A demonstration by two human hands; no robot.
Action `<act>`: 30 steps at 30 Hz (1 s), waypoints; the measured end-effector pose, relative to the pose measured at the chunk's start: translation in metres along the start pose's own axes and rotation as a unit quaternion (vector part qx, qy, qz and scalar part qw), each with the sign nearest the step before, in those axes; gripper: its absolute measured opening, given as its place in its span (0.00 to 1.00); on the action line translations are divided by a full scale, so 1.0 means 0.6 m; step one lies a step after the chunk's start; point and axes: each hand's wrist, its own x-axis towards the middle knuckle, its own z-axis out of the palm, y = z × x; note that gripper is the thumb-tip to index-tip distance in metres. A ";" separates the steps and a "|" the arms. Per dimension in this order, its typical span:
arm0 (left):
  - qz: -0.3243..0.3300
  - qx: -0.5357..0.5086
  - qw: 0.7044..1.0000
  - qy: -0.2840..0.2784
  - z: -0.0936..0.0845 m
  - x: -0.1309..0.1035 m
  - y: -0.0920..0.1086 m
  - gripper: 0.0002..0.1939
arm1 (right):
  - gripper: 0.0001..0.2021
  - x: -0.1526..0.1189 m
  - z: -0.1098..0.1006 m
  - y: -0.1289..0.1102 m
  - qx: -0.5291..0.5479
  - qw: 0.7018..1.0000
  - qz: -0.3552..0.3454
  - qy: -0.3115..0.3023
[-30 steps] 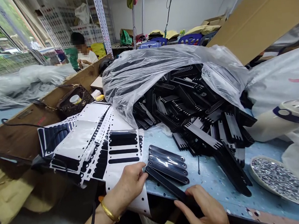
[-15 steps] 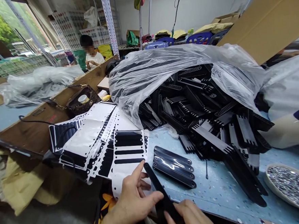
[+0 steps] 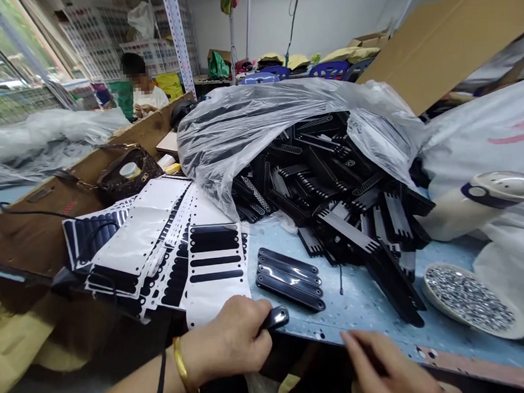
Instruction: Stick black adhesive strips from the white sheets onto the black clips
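Note:
A glossy black strip (image 3: 277, 317) sticks out of my left hand (image 3: 242, 335), which is closed round it at the table's front edge. Most of the strip is hidden by the fingers; its rounded end shows. My right hand (image 3: 385, 364) is apart from it to the right, fingers stretched out and holding nothing that I can see. Just beyond the hands lie several black strips (image 3: 289, 278) side by side, with small round marks at their ends. White sheets with black strip-shaped stickers (image 3: 217, 289) are spread to the left.
An open plastic bag (image 3: 221, 127) spills a large heap of black pieces (image 3: 332, 173) across the blue table (image 3: 363, 297). A bowl of small shiny metal parts (image 3: 469, 299) stands right, near a white bottle (image 3: 464, 206). A brown handbag (image 3: 128, 170) lies left. Another person (image 3: 147, 97) sits behind.
My right hand has come off the strip and moved right. My left hand has closed round the strip, which now points right instead of slanting away. The view has shifted right.

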 end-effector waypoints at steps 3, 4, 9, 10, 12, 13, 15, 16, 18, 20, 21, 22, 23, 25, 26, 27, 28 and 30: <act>0.090 0.168 0.981 -0.045 -0.006 0.027 0.005 0.04 | 0.25 0.053 -0.013 0.060 -0.049 0.999 0.005 -0.002; 0.116 0.205 0.970 -0.055 -0.005 0.037 0.008 0.05 | 0.25 0.065 -0.009 0.074 -0.054 0.998 0.002 -0.013; 0.171 0.266 0.945 -0.080 0.001 0.071 0.013 0.04 | 0.27 0.090 0.033 0.100 -0.138 0.990 0.023 -0.038; 0.175 0.255 0.948 -0.078 0.001 0.074 0.011 0.03 | 0.26 0.092 0.040 0.102 -0.162 0.985 0.029 -0.048; 0.177 0.225 0.956 -0.067 -0.001 0.076 0.004 0.02 | 0.21 0.095 0.047 0.108 -0.201 0.976 0.034 -0.072; 0.174 0.210 0.960 -0.060 -0.003 0.077 0.000 0.01 | 0.18 0.096 0.048 0.110 -0.212 0.973 0.033 -0.083; 0.165 0.187 0.967 -0.049 -0.005 0.075 -0.008 0.03 | 0.14 0.097 0.043 0.115 -0.220 0.970 0.026 -0.097; 0.160 0.180 0.969 -0.047 -0.005 0.074 -0.011 0.03 | 0.13 0.096 0.039 0.116 -0.221 0.970 0.022 -0.101; 0.151 0.175 0.972 -0.047 -0.002 0.073 -0.015 0.03 | 0.12 0.094 0.031 0.115 -0.224 0.969 0.002 -0.106; 0.142 0.181 0.972 -0.047 0.005 0.075 -0.016 0.03 | 0.12 0.093 0.025 0.111 -0.231 0.967 -0.030 -0.107; 0.137 0.186 0.972 -0.044 0.010 0.076 -0.017 0.03 | 0.13 0.093 0.026 0.109 -0.232 0.966 -0.047 -0.105; 0.131 0.191 0.972 -0.039 0.016 0.079 -0.017 0.03 | 0.13 0.094 0.028 0.107 -0.231 0.966 -0.060 -0.100; 0.126 0.194 0.972 -0.030 0.021 0.081 -0.018 0.03 | 0.14 0.096 0.031 0.106 -0.228 0.967 -0.068 -0.093; 0.125 0.193 0.973 -0.009 0.030 0.086 -0.019 0.03 | 0.16 0.101 0.039 0.104 -0.222 0.969 -0.076 -0.081; 0.127 0.188 0.974 0.002 0.033 0.087 -0.020 0.04 | 0.16 0.104 0.042 0.103 -0.219 0.970 -0.078 -0.076; 0.131 0.182 0.975 0.011 0.035 0.088 -0.020 0.04 | 0.17 0.106 0.041 0.101 -0.218 0.970 -0.079 -0.073; 0.134 0.172 0.976 0.018 0.035 0.087 -0.019 0.05 | 0.17 0.107 0.037 0.098 -0.220 0.970 -0.081 -0.072; 0.141 0.147 0.979 0.032 0.035 0.083 -0.018 0.06 | 0.16 0.104 0.019 0.087 -0.198 0.975 -0.082 -0.062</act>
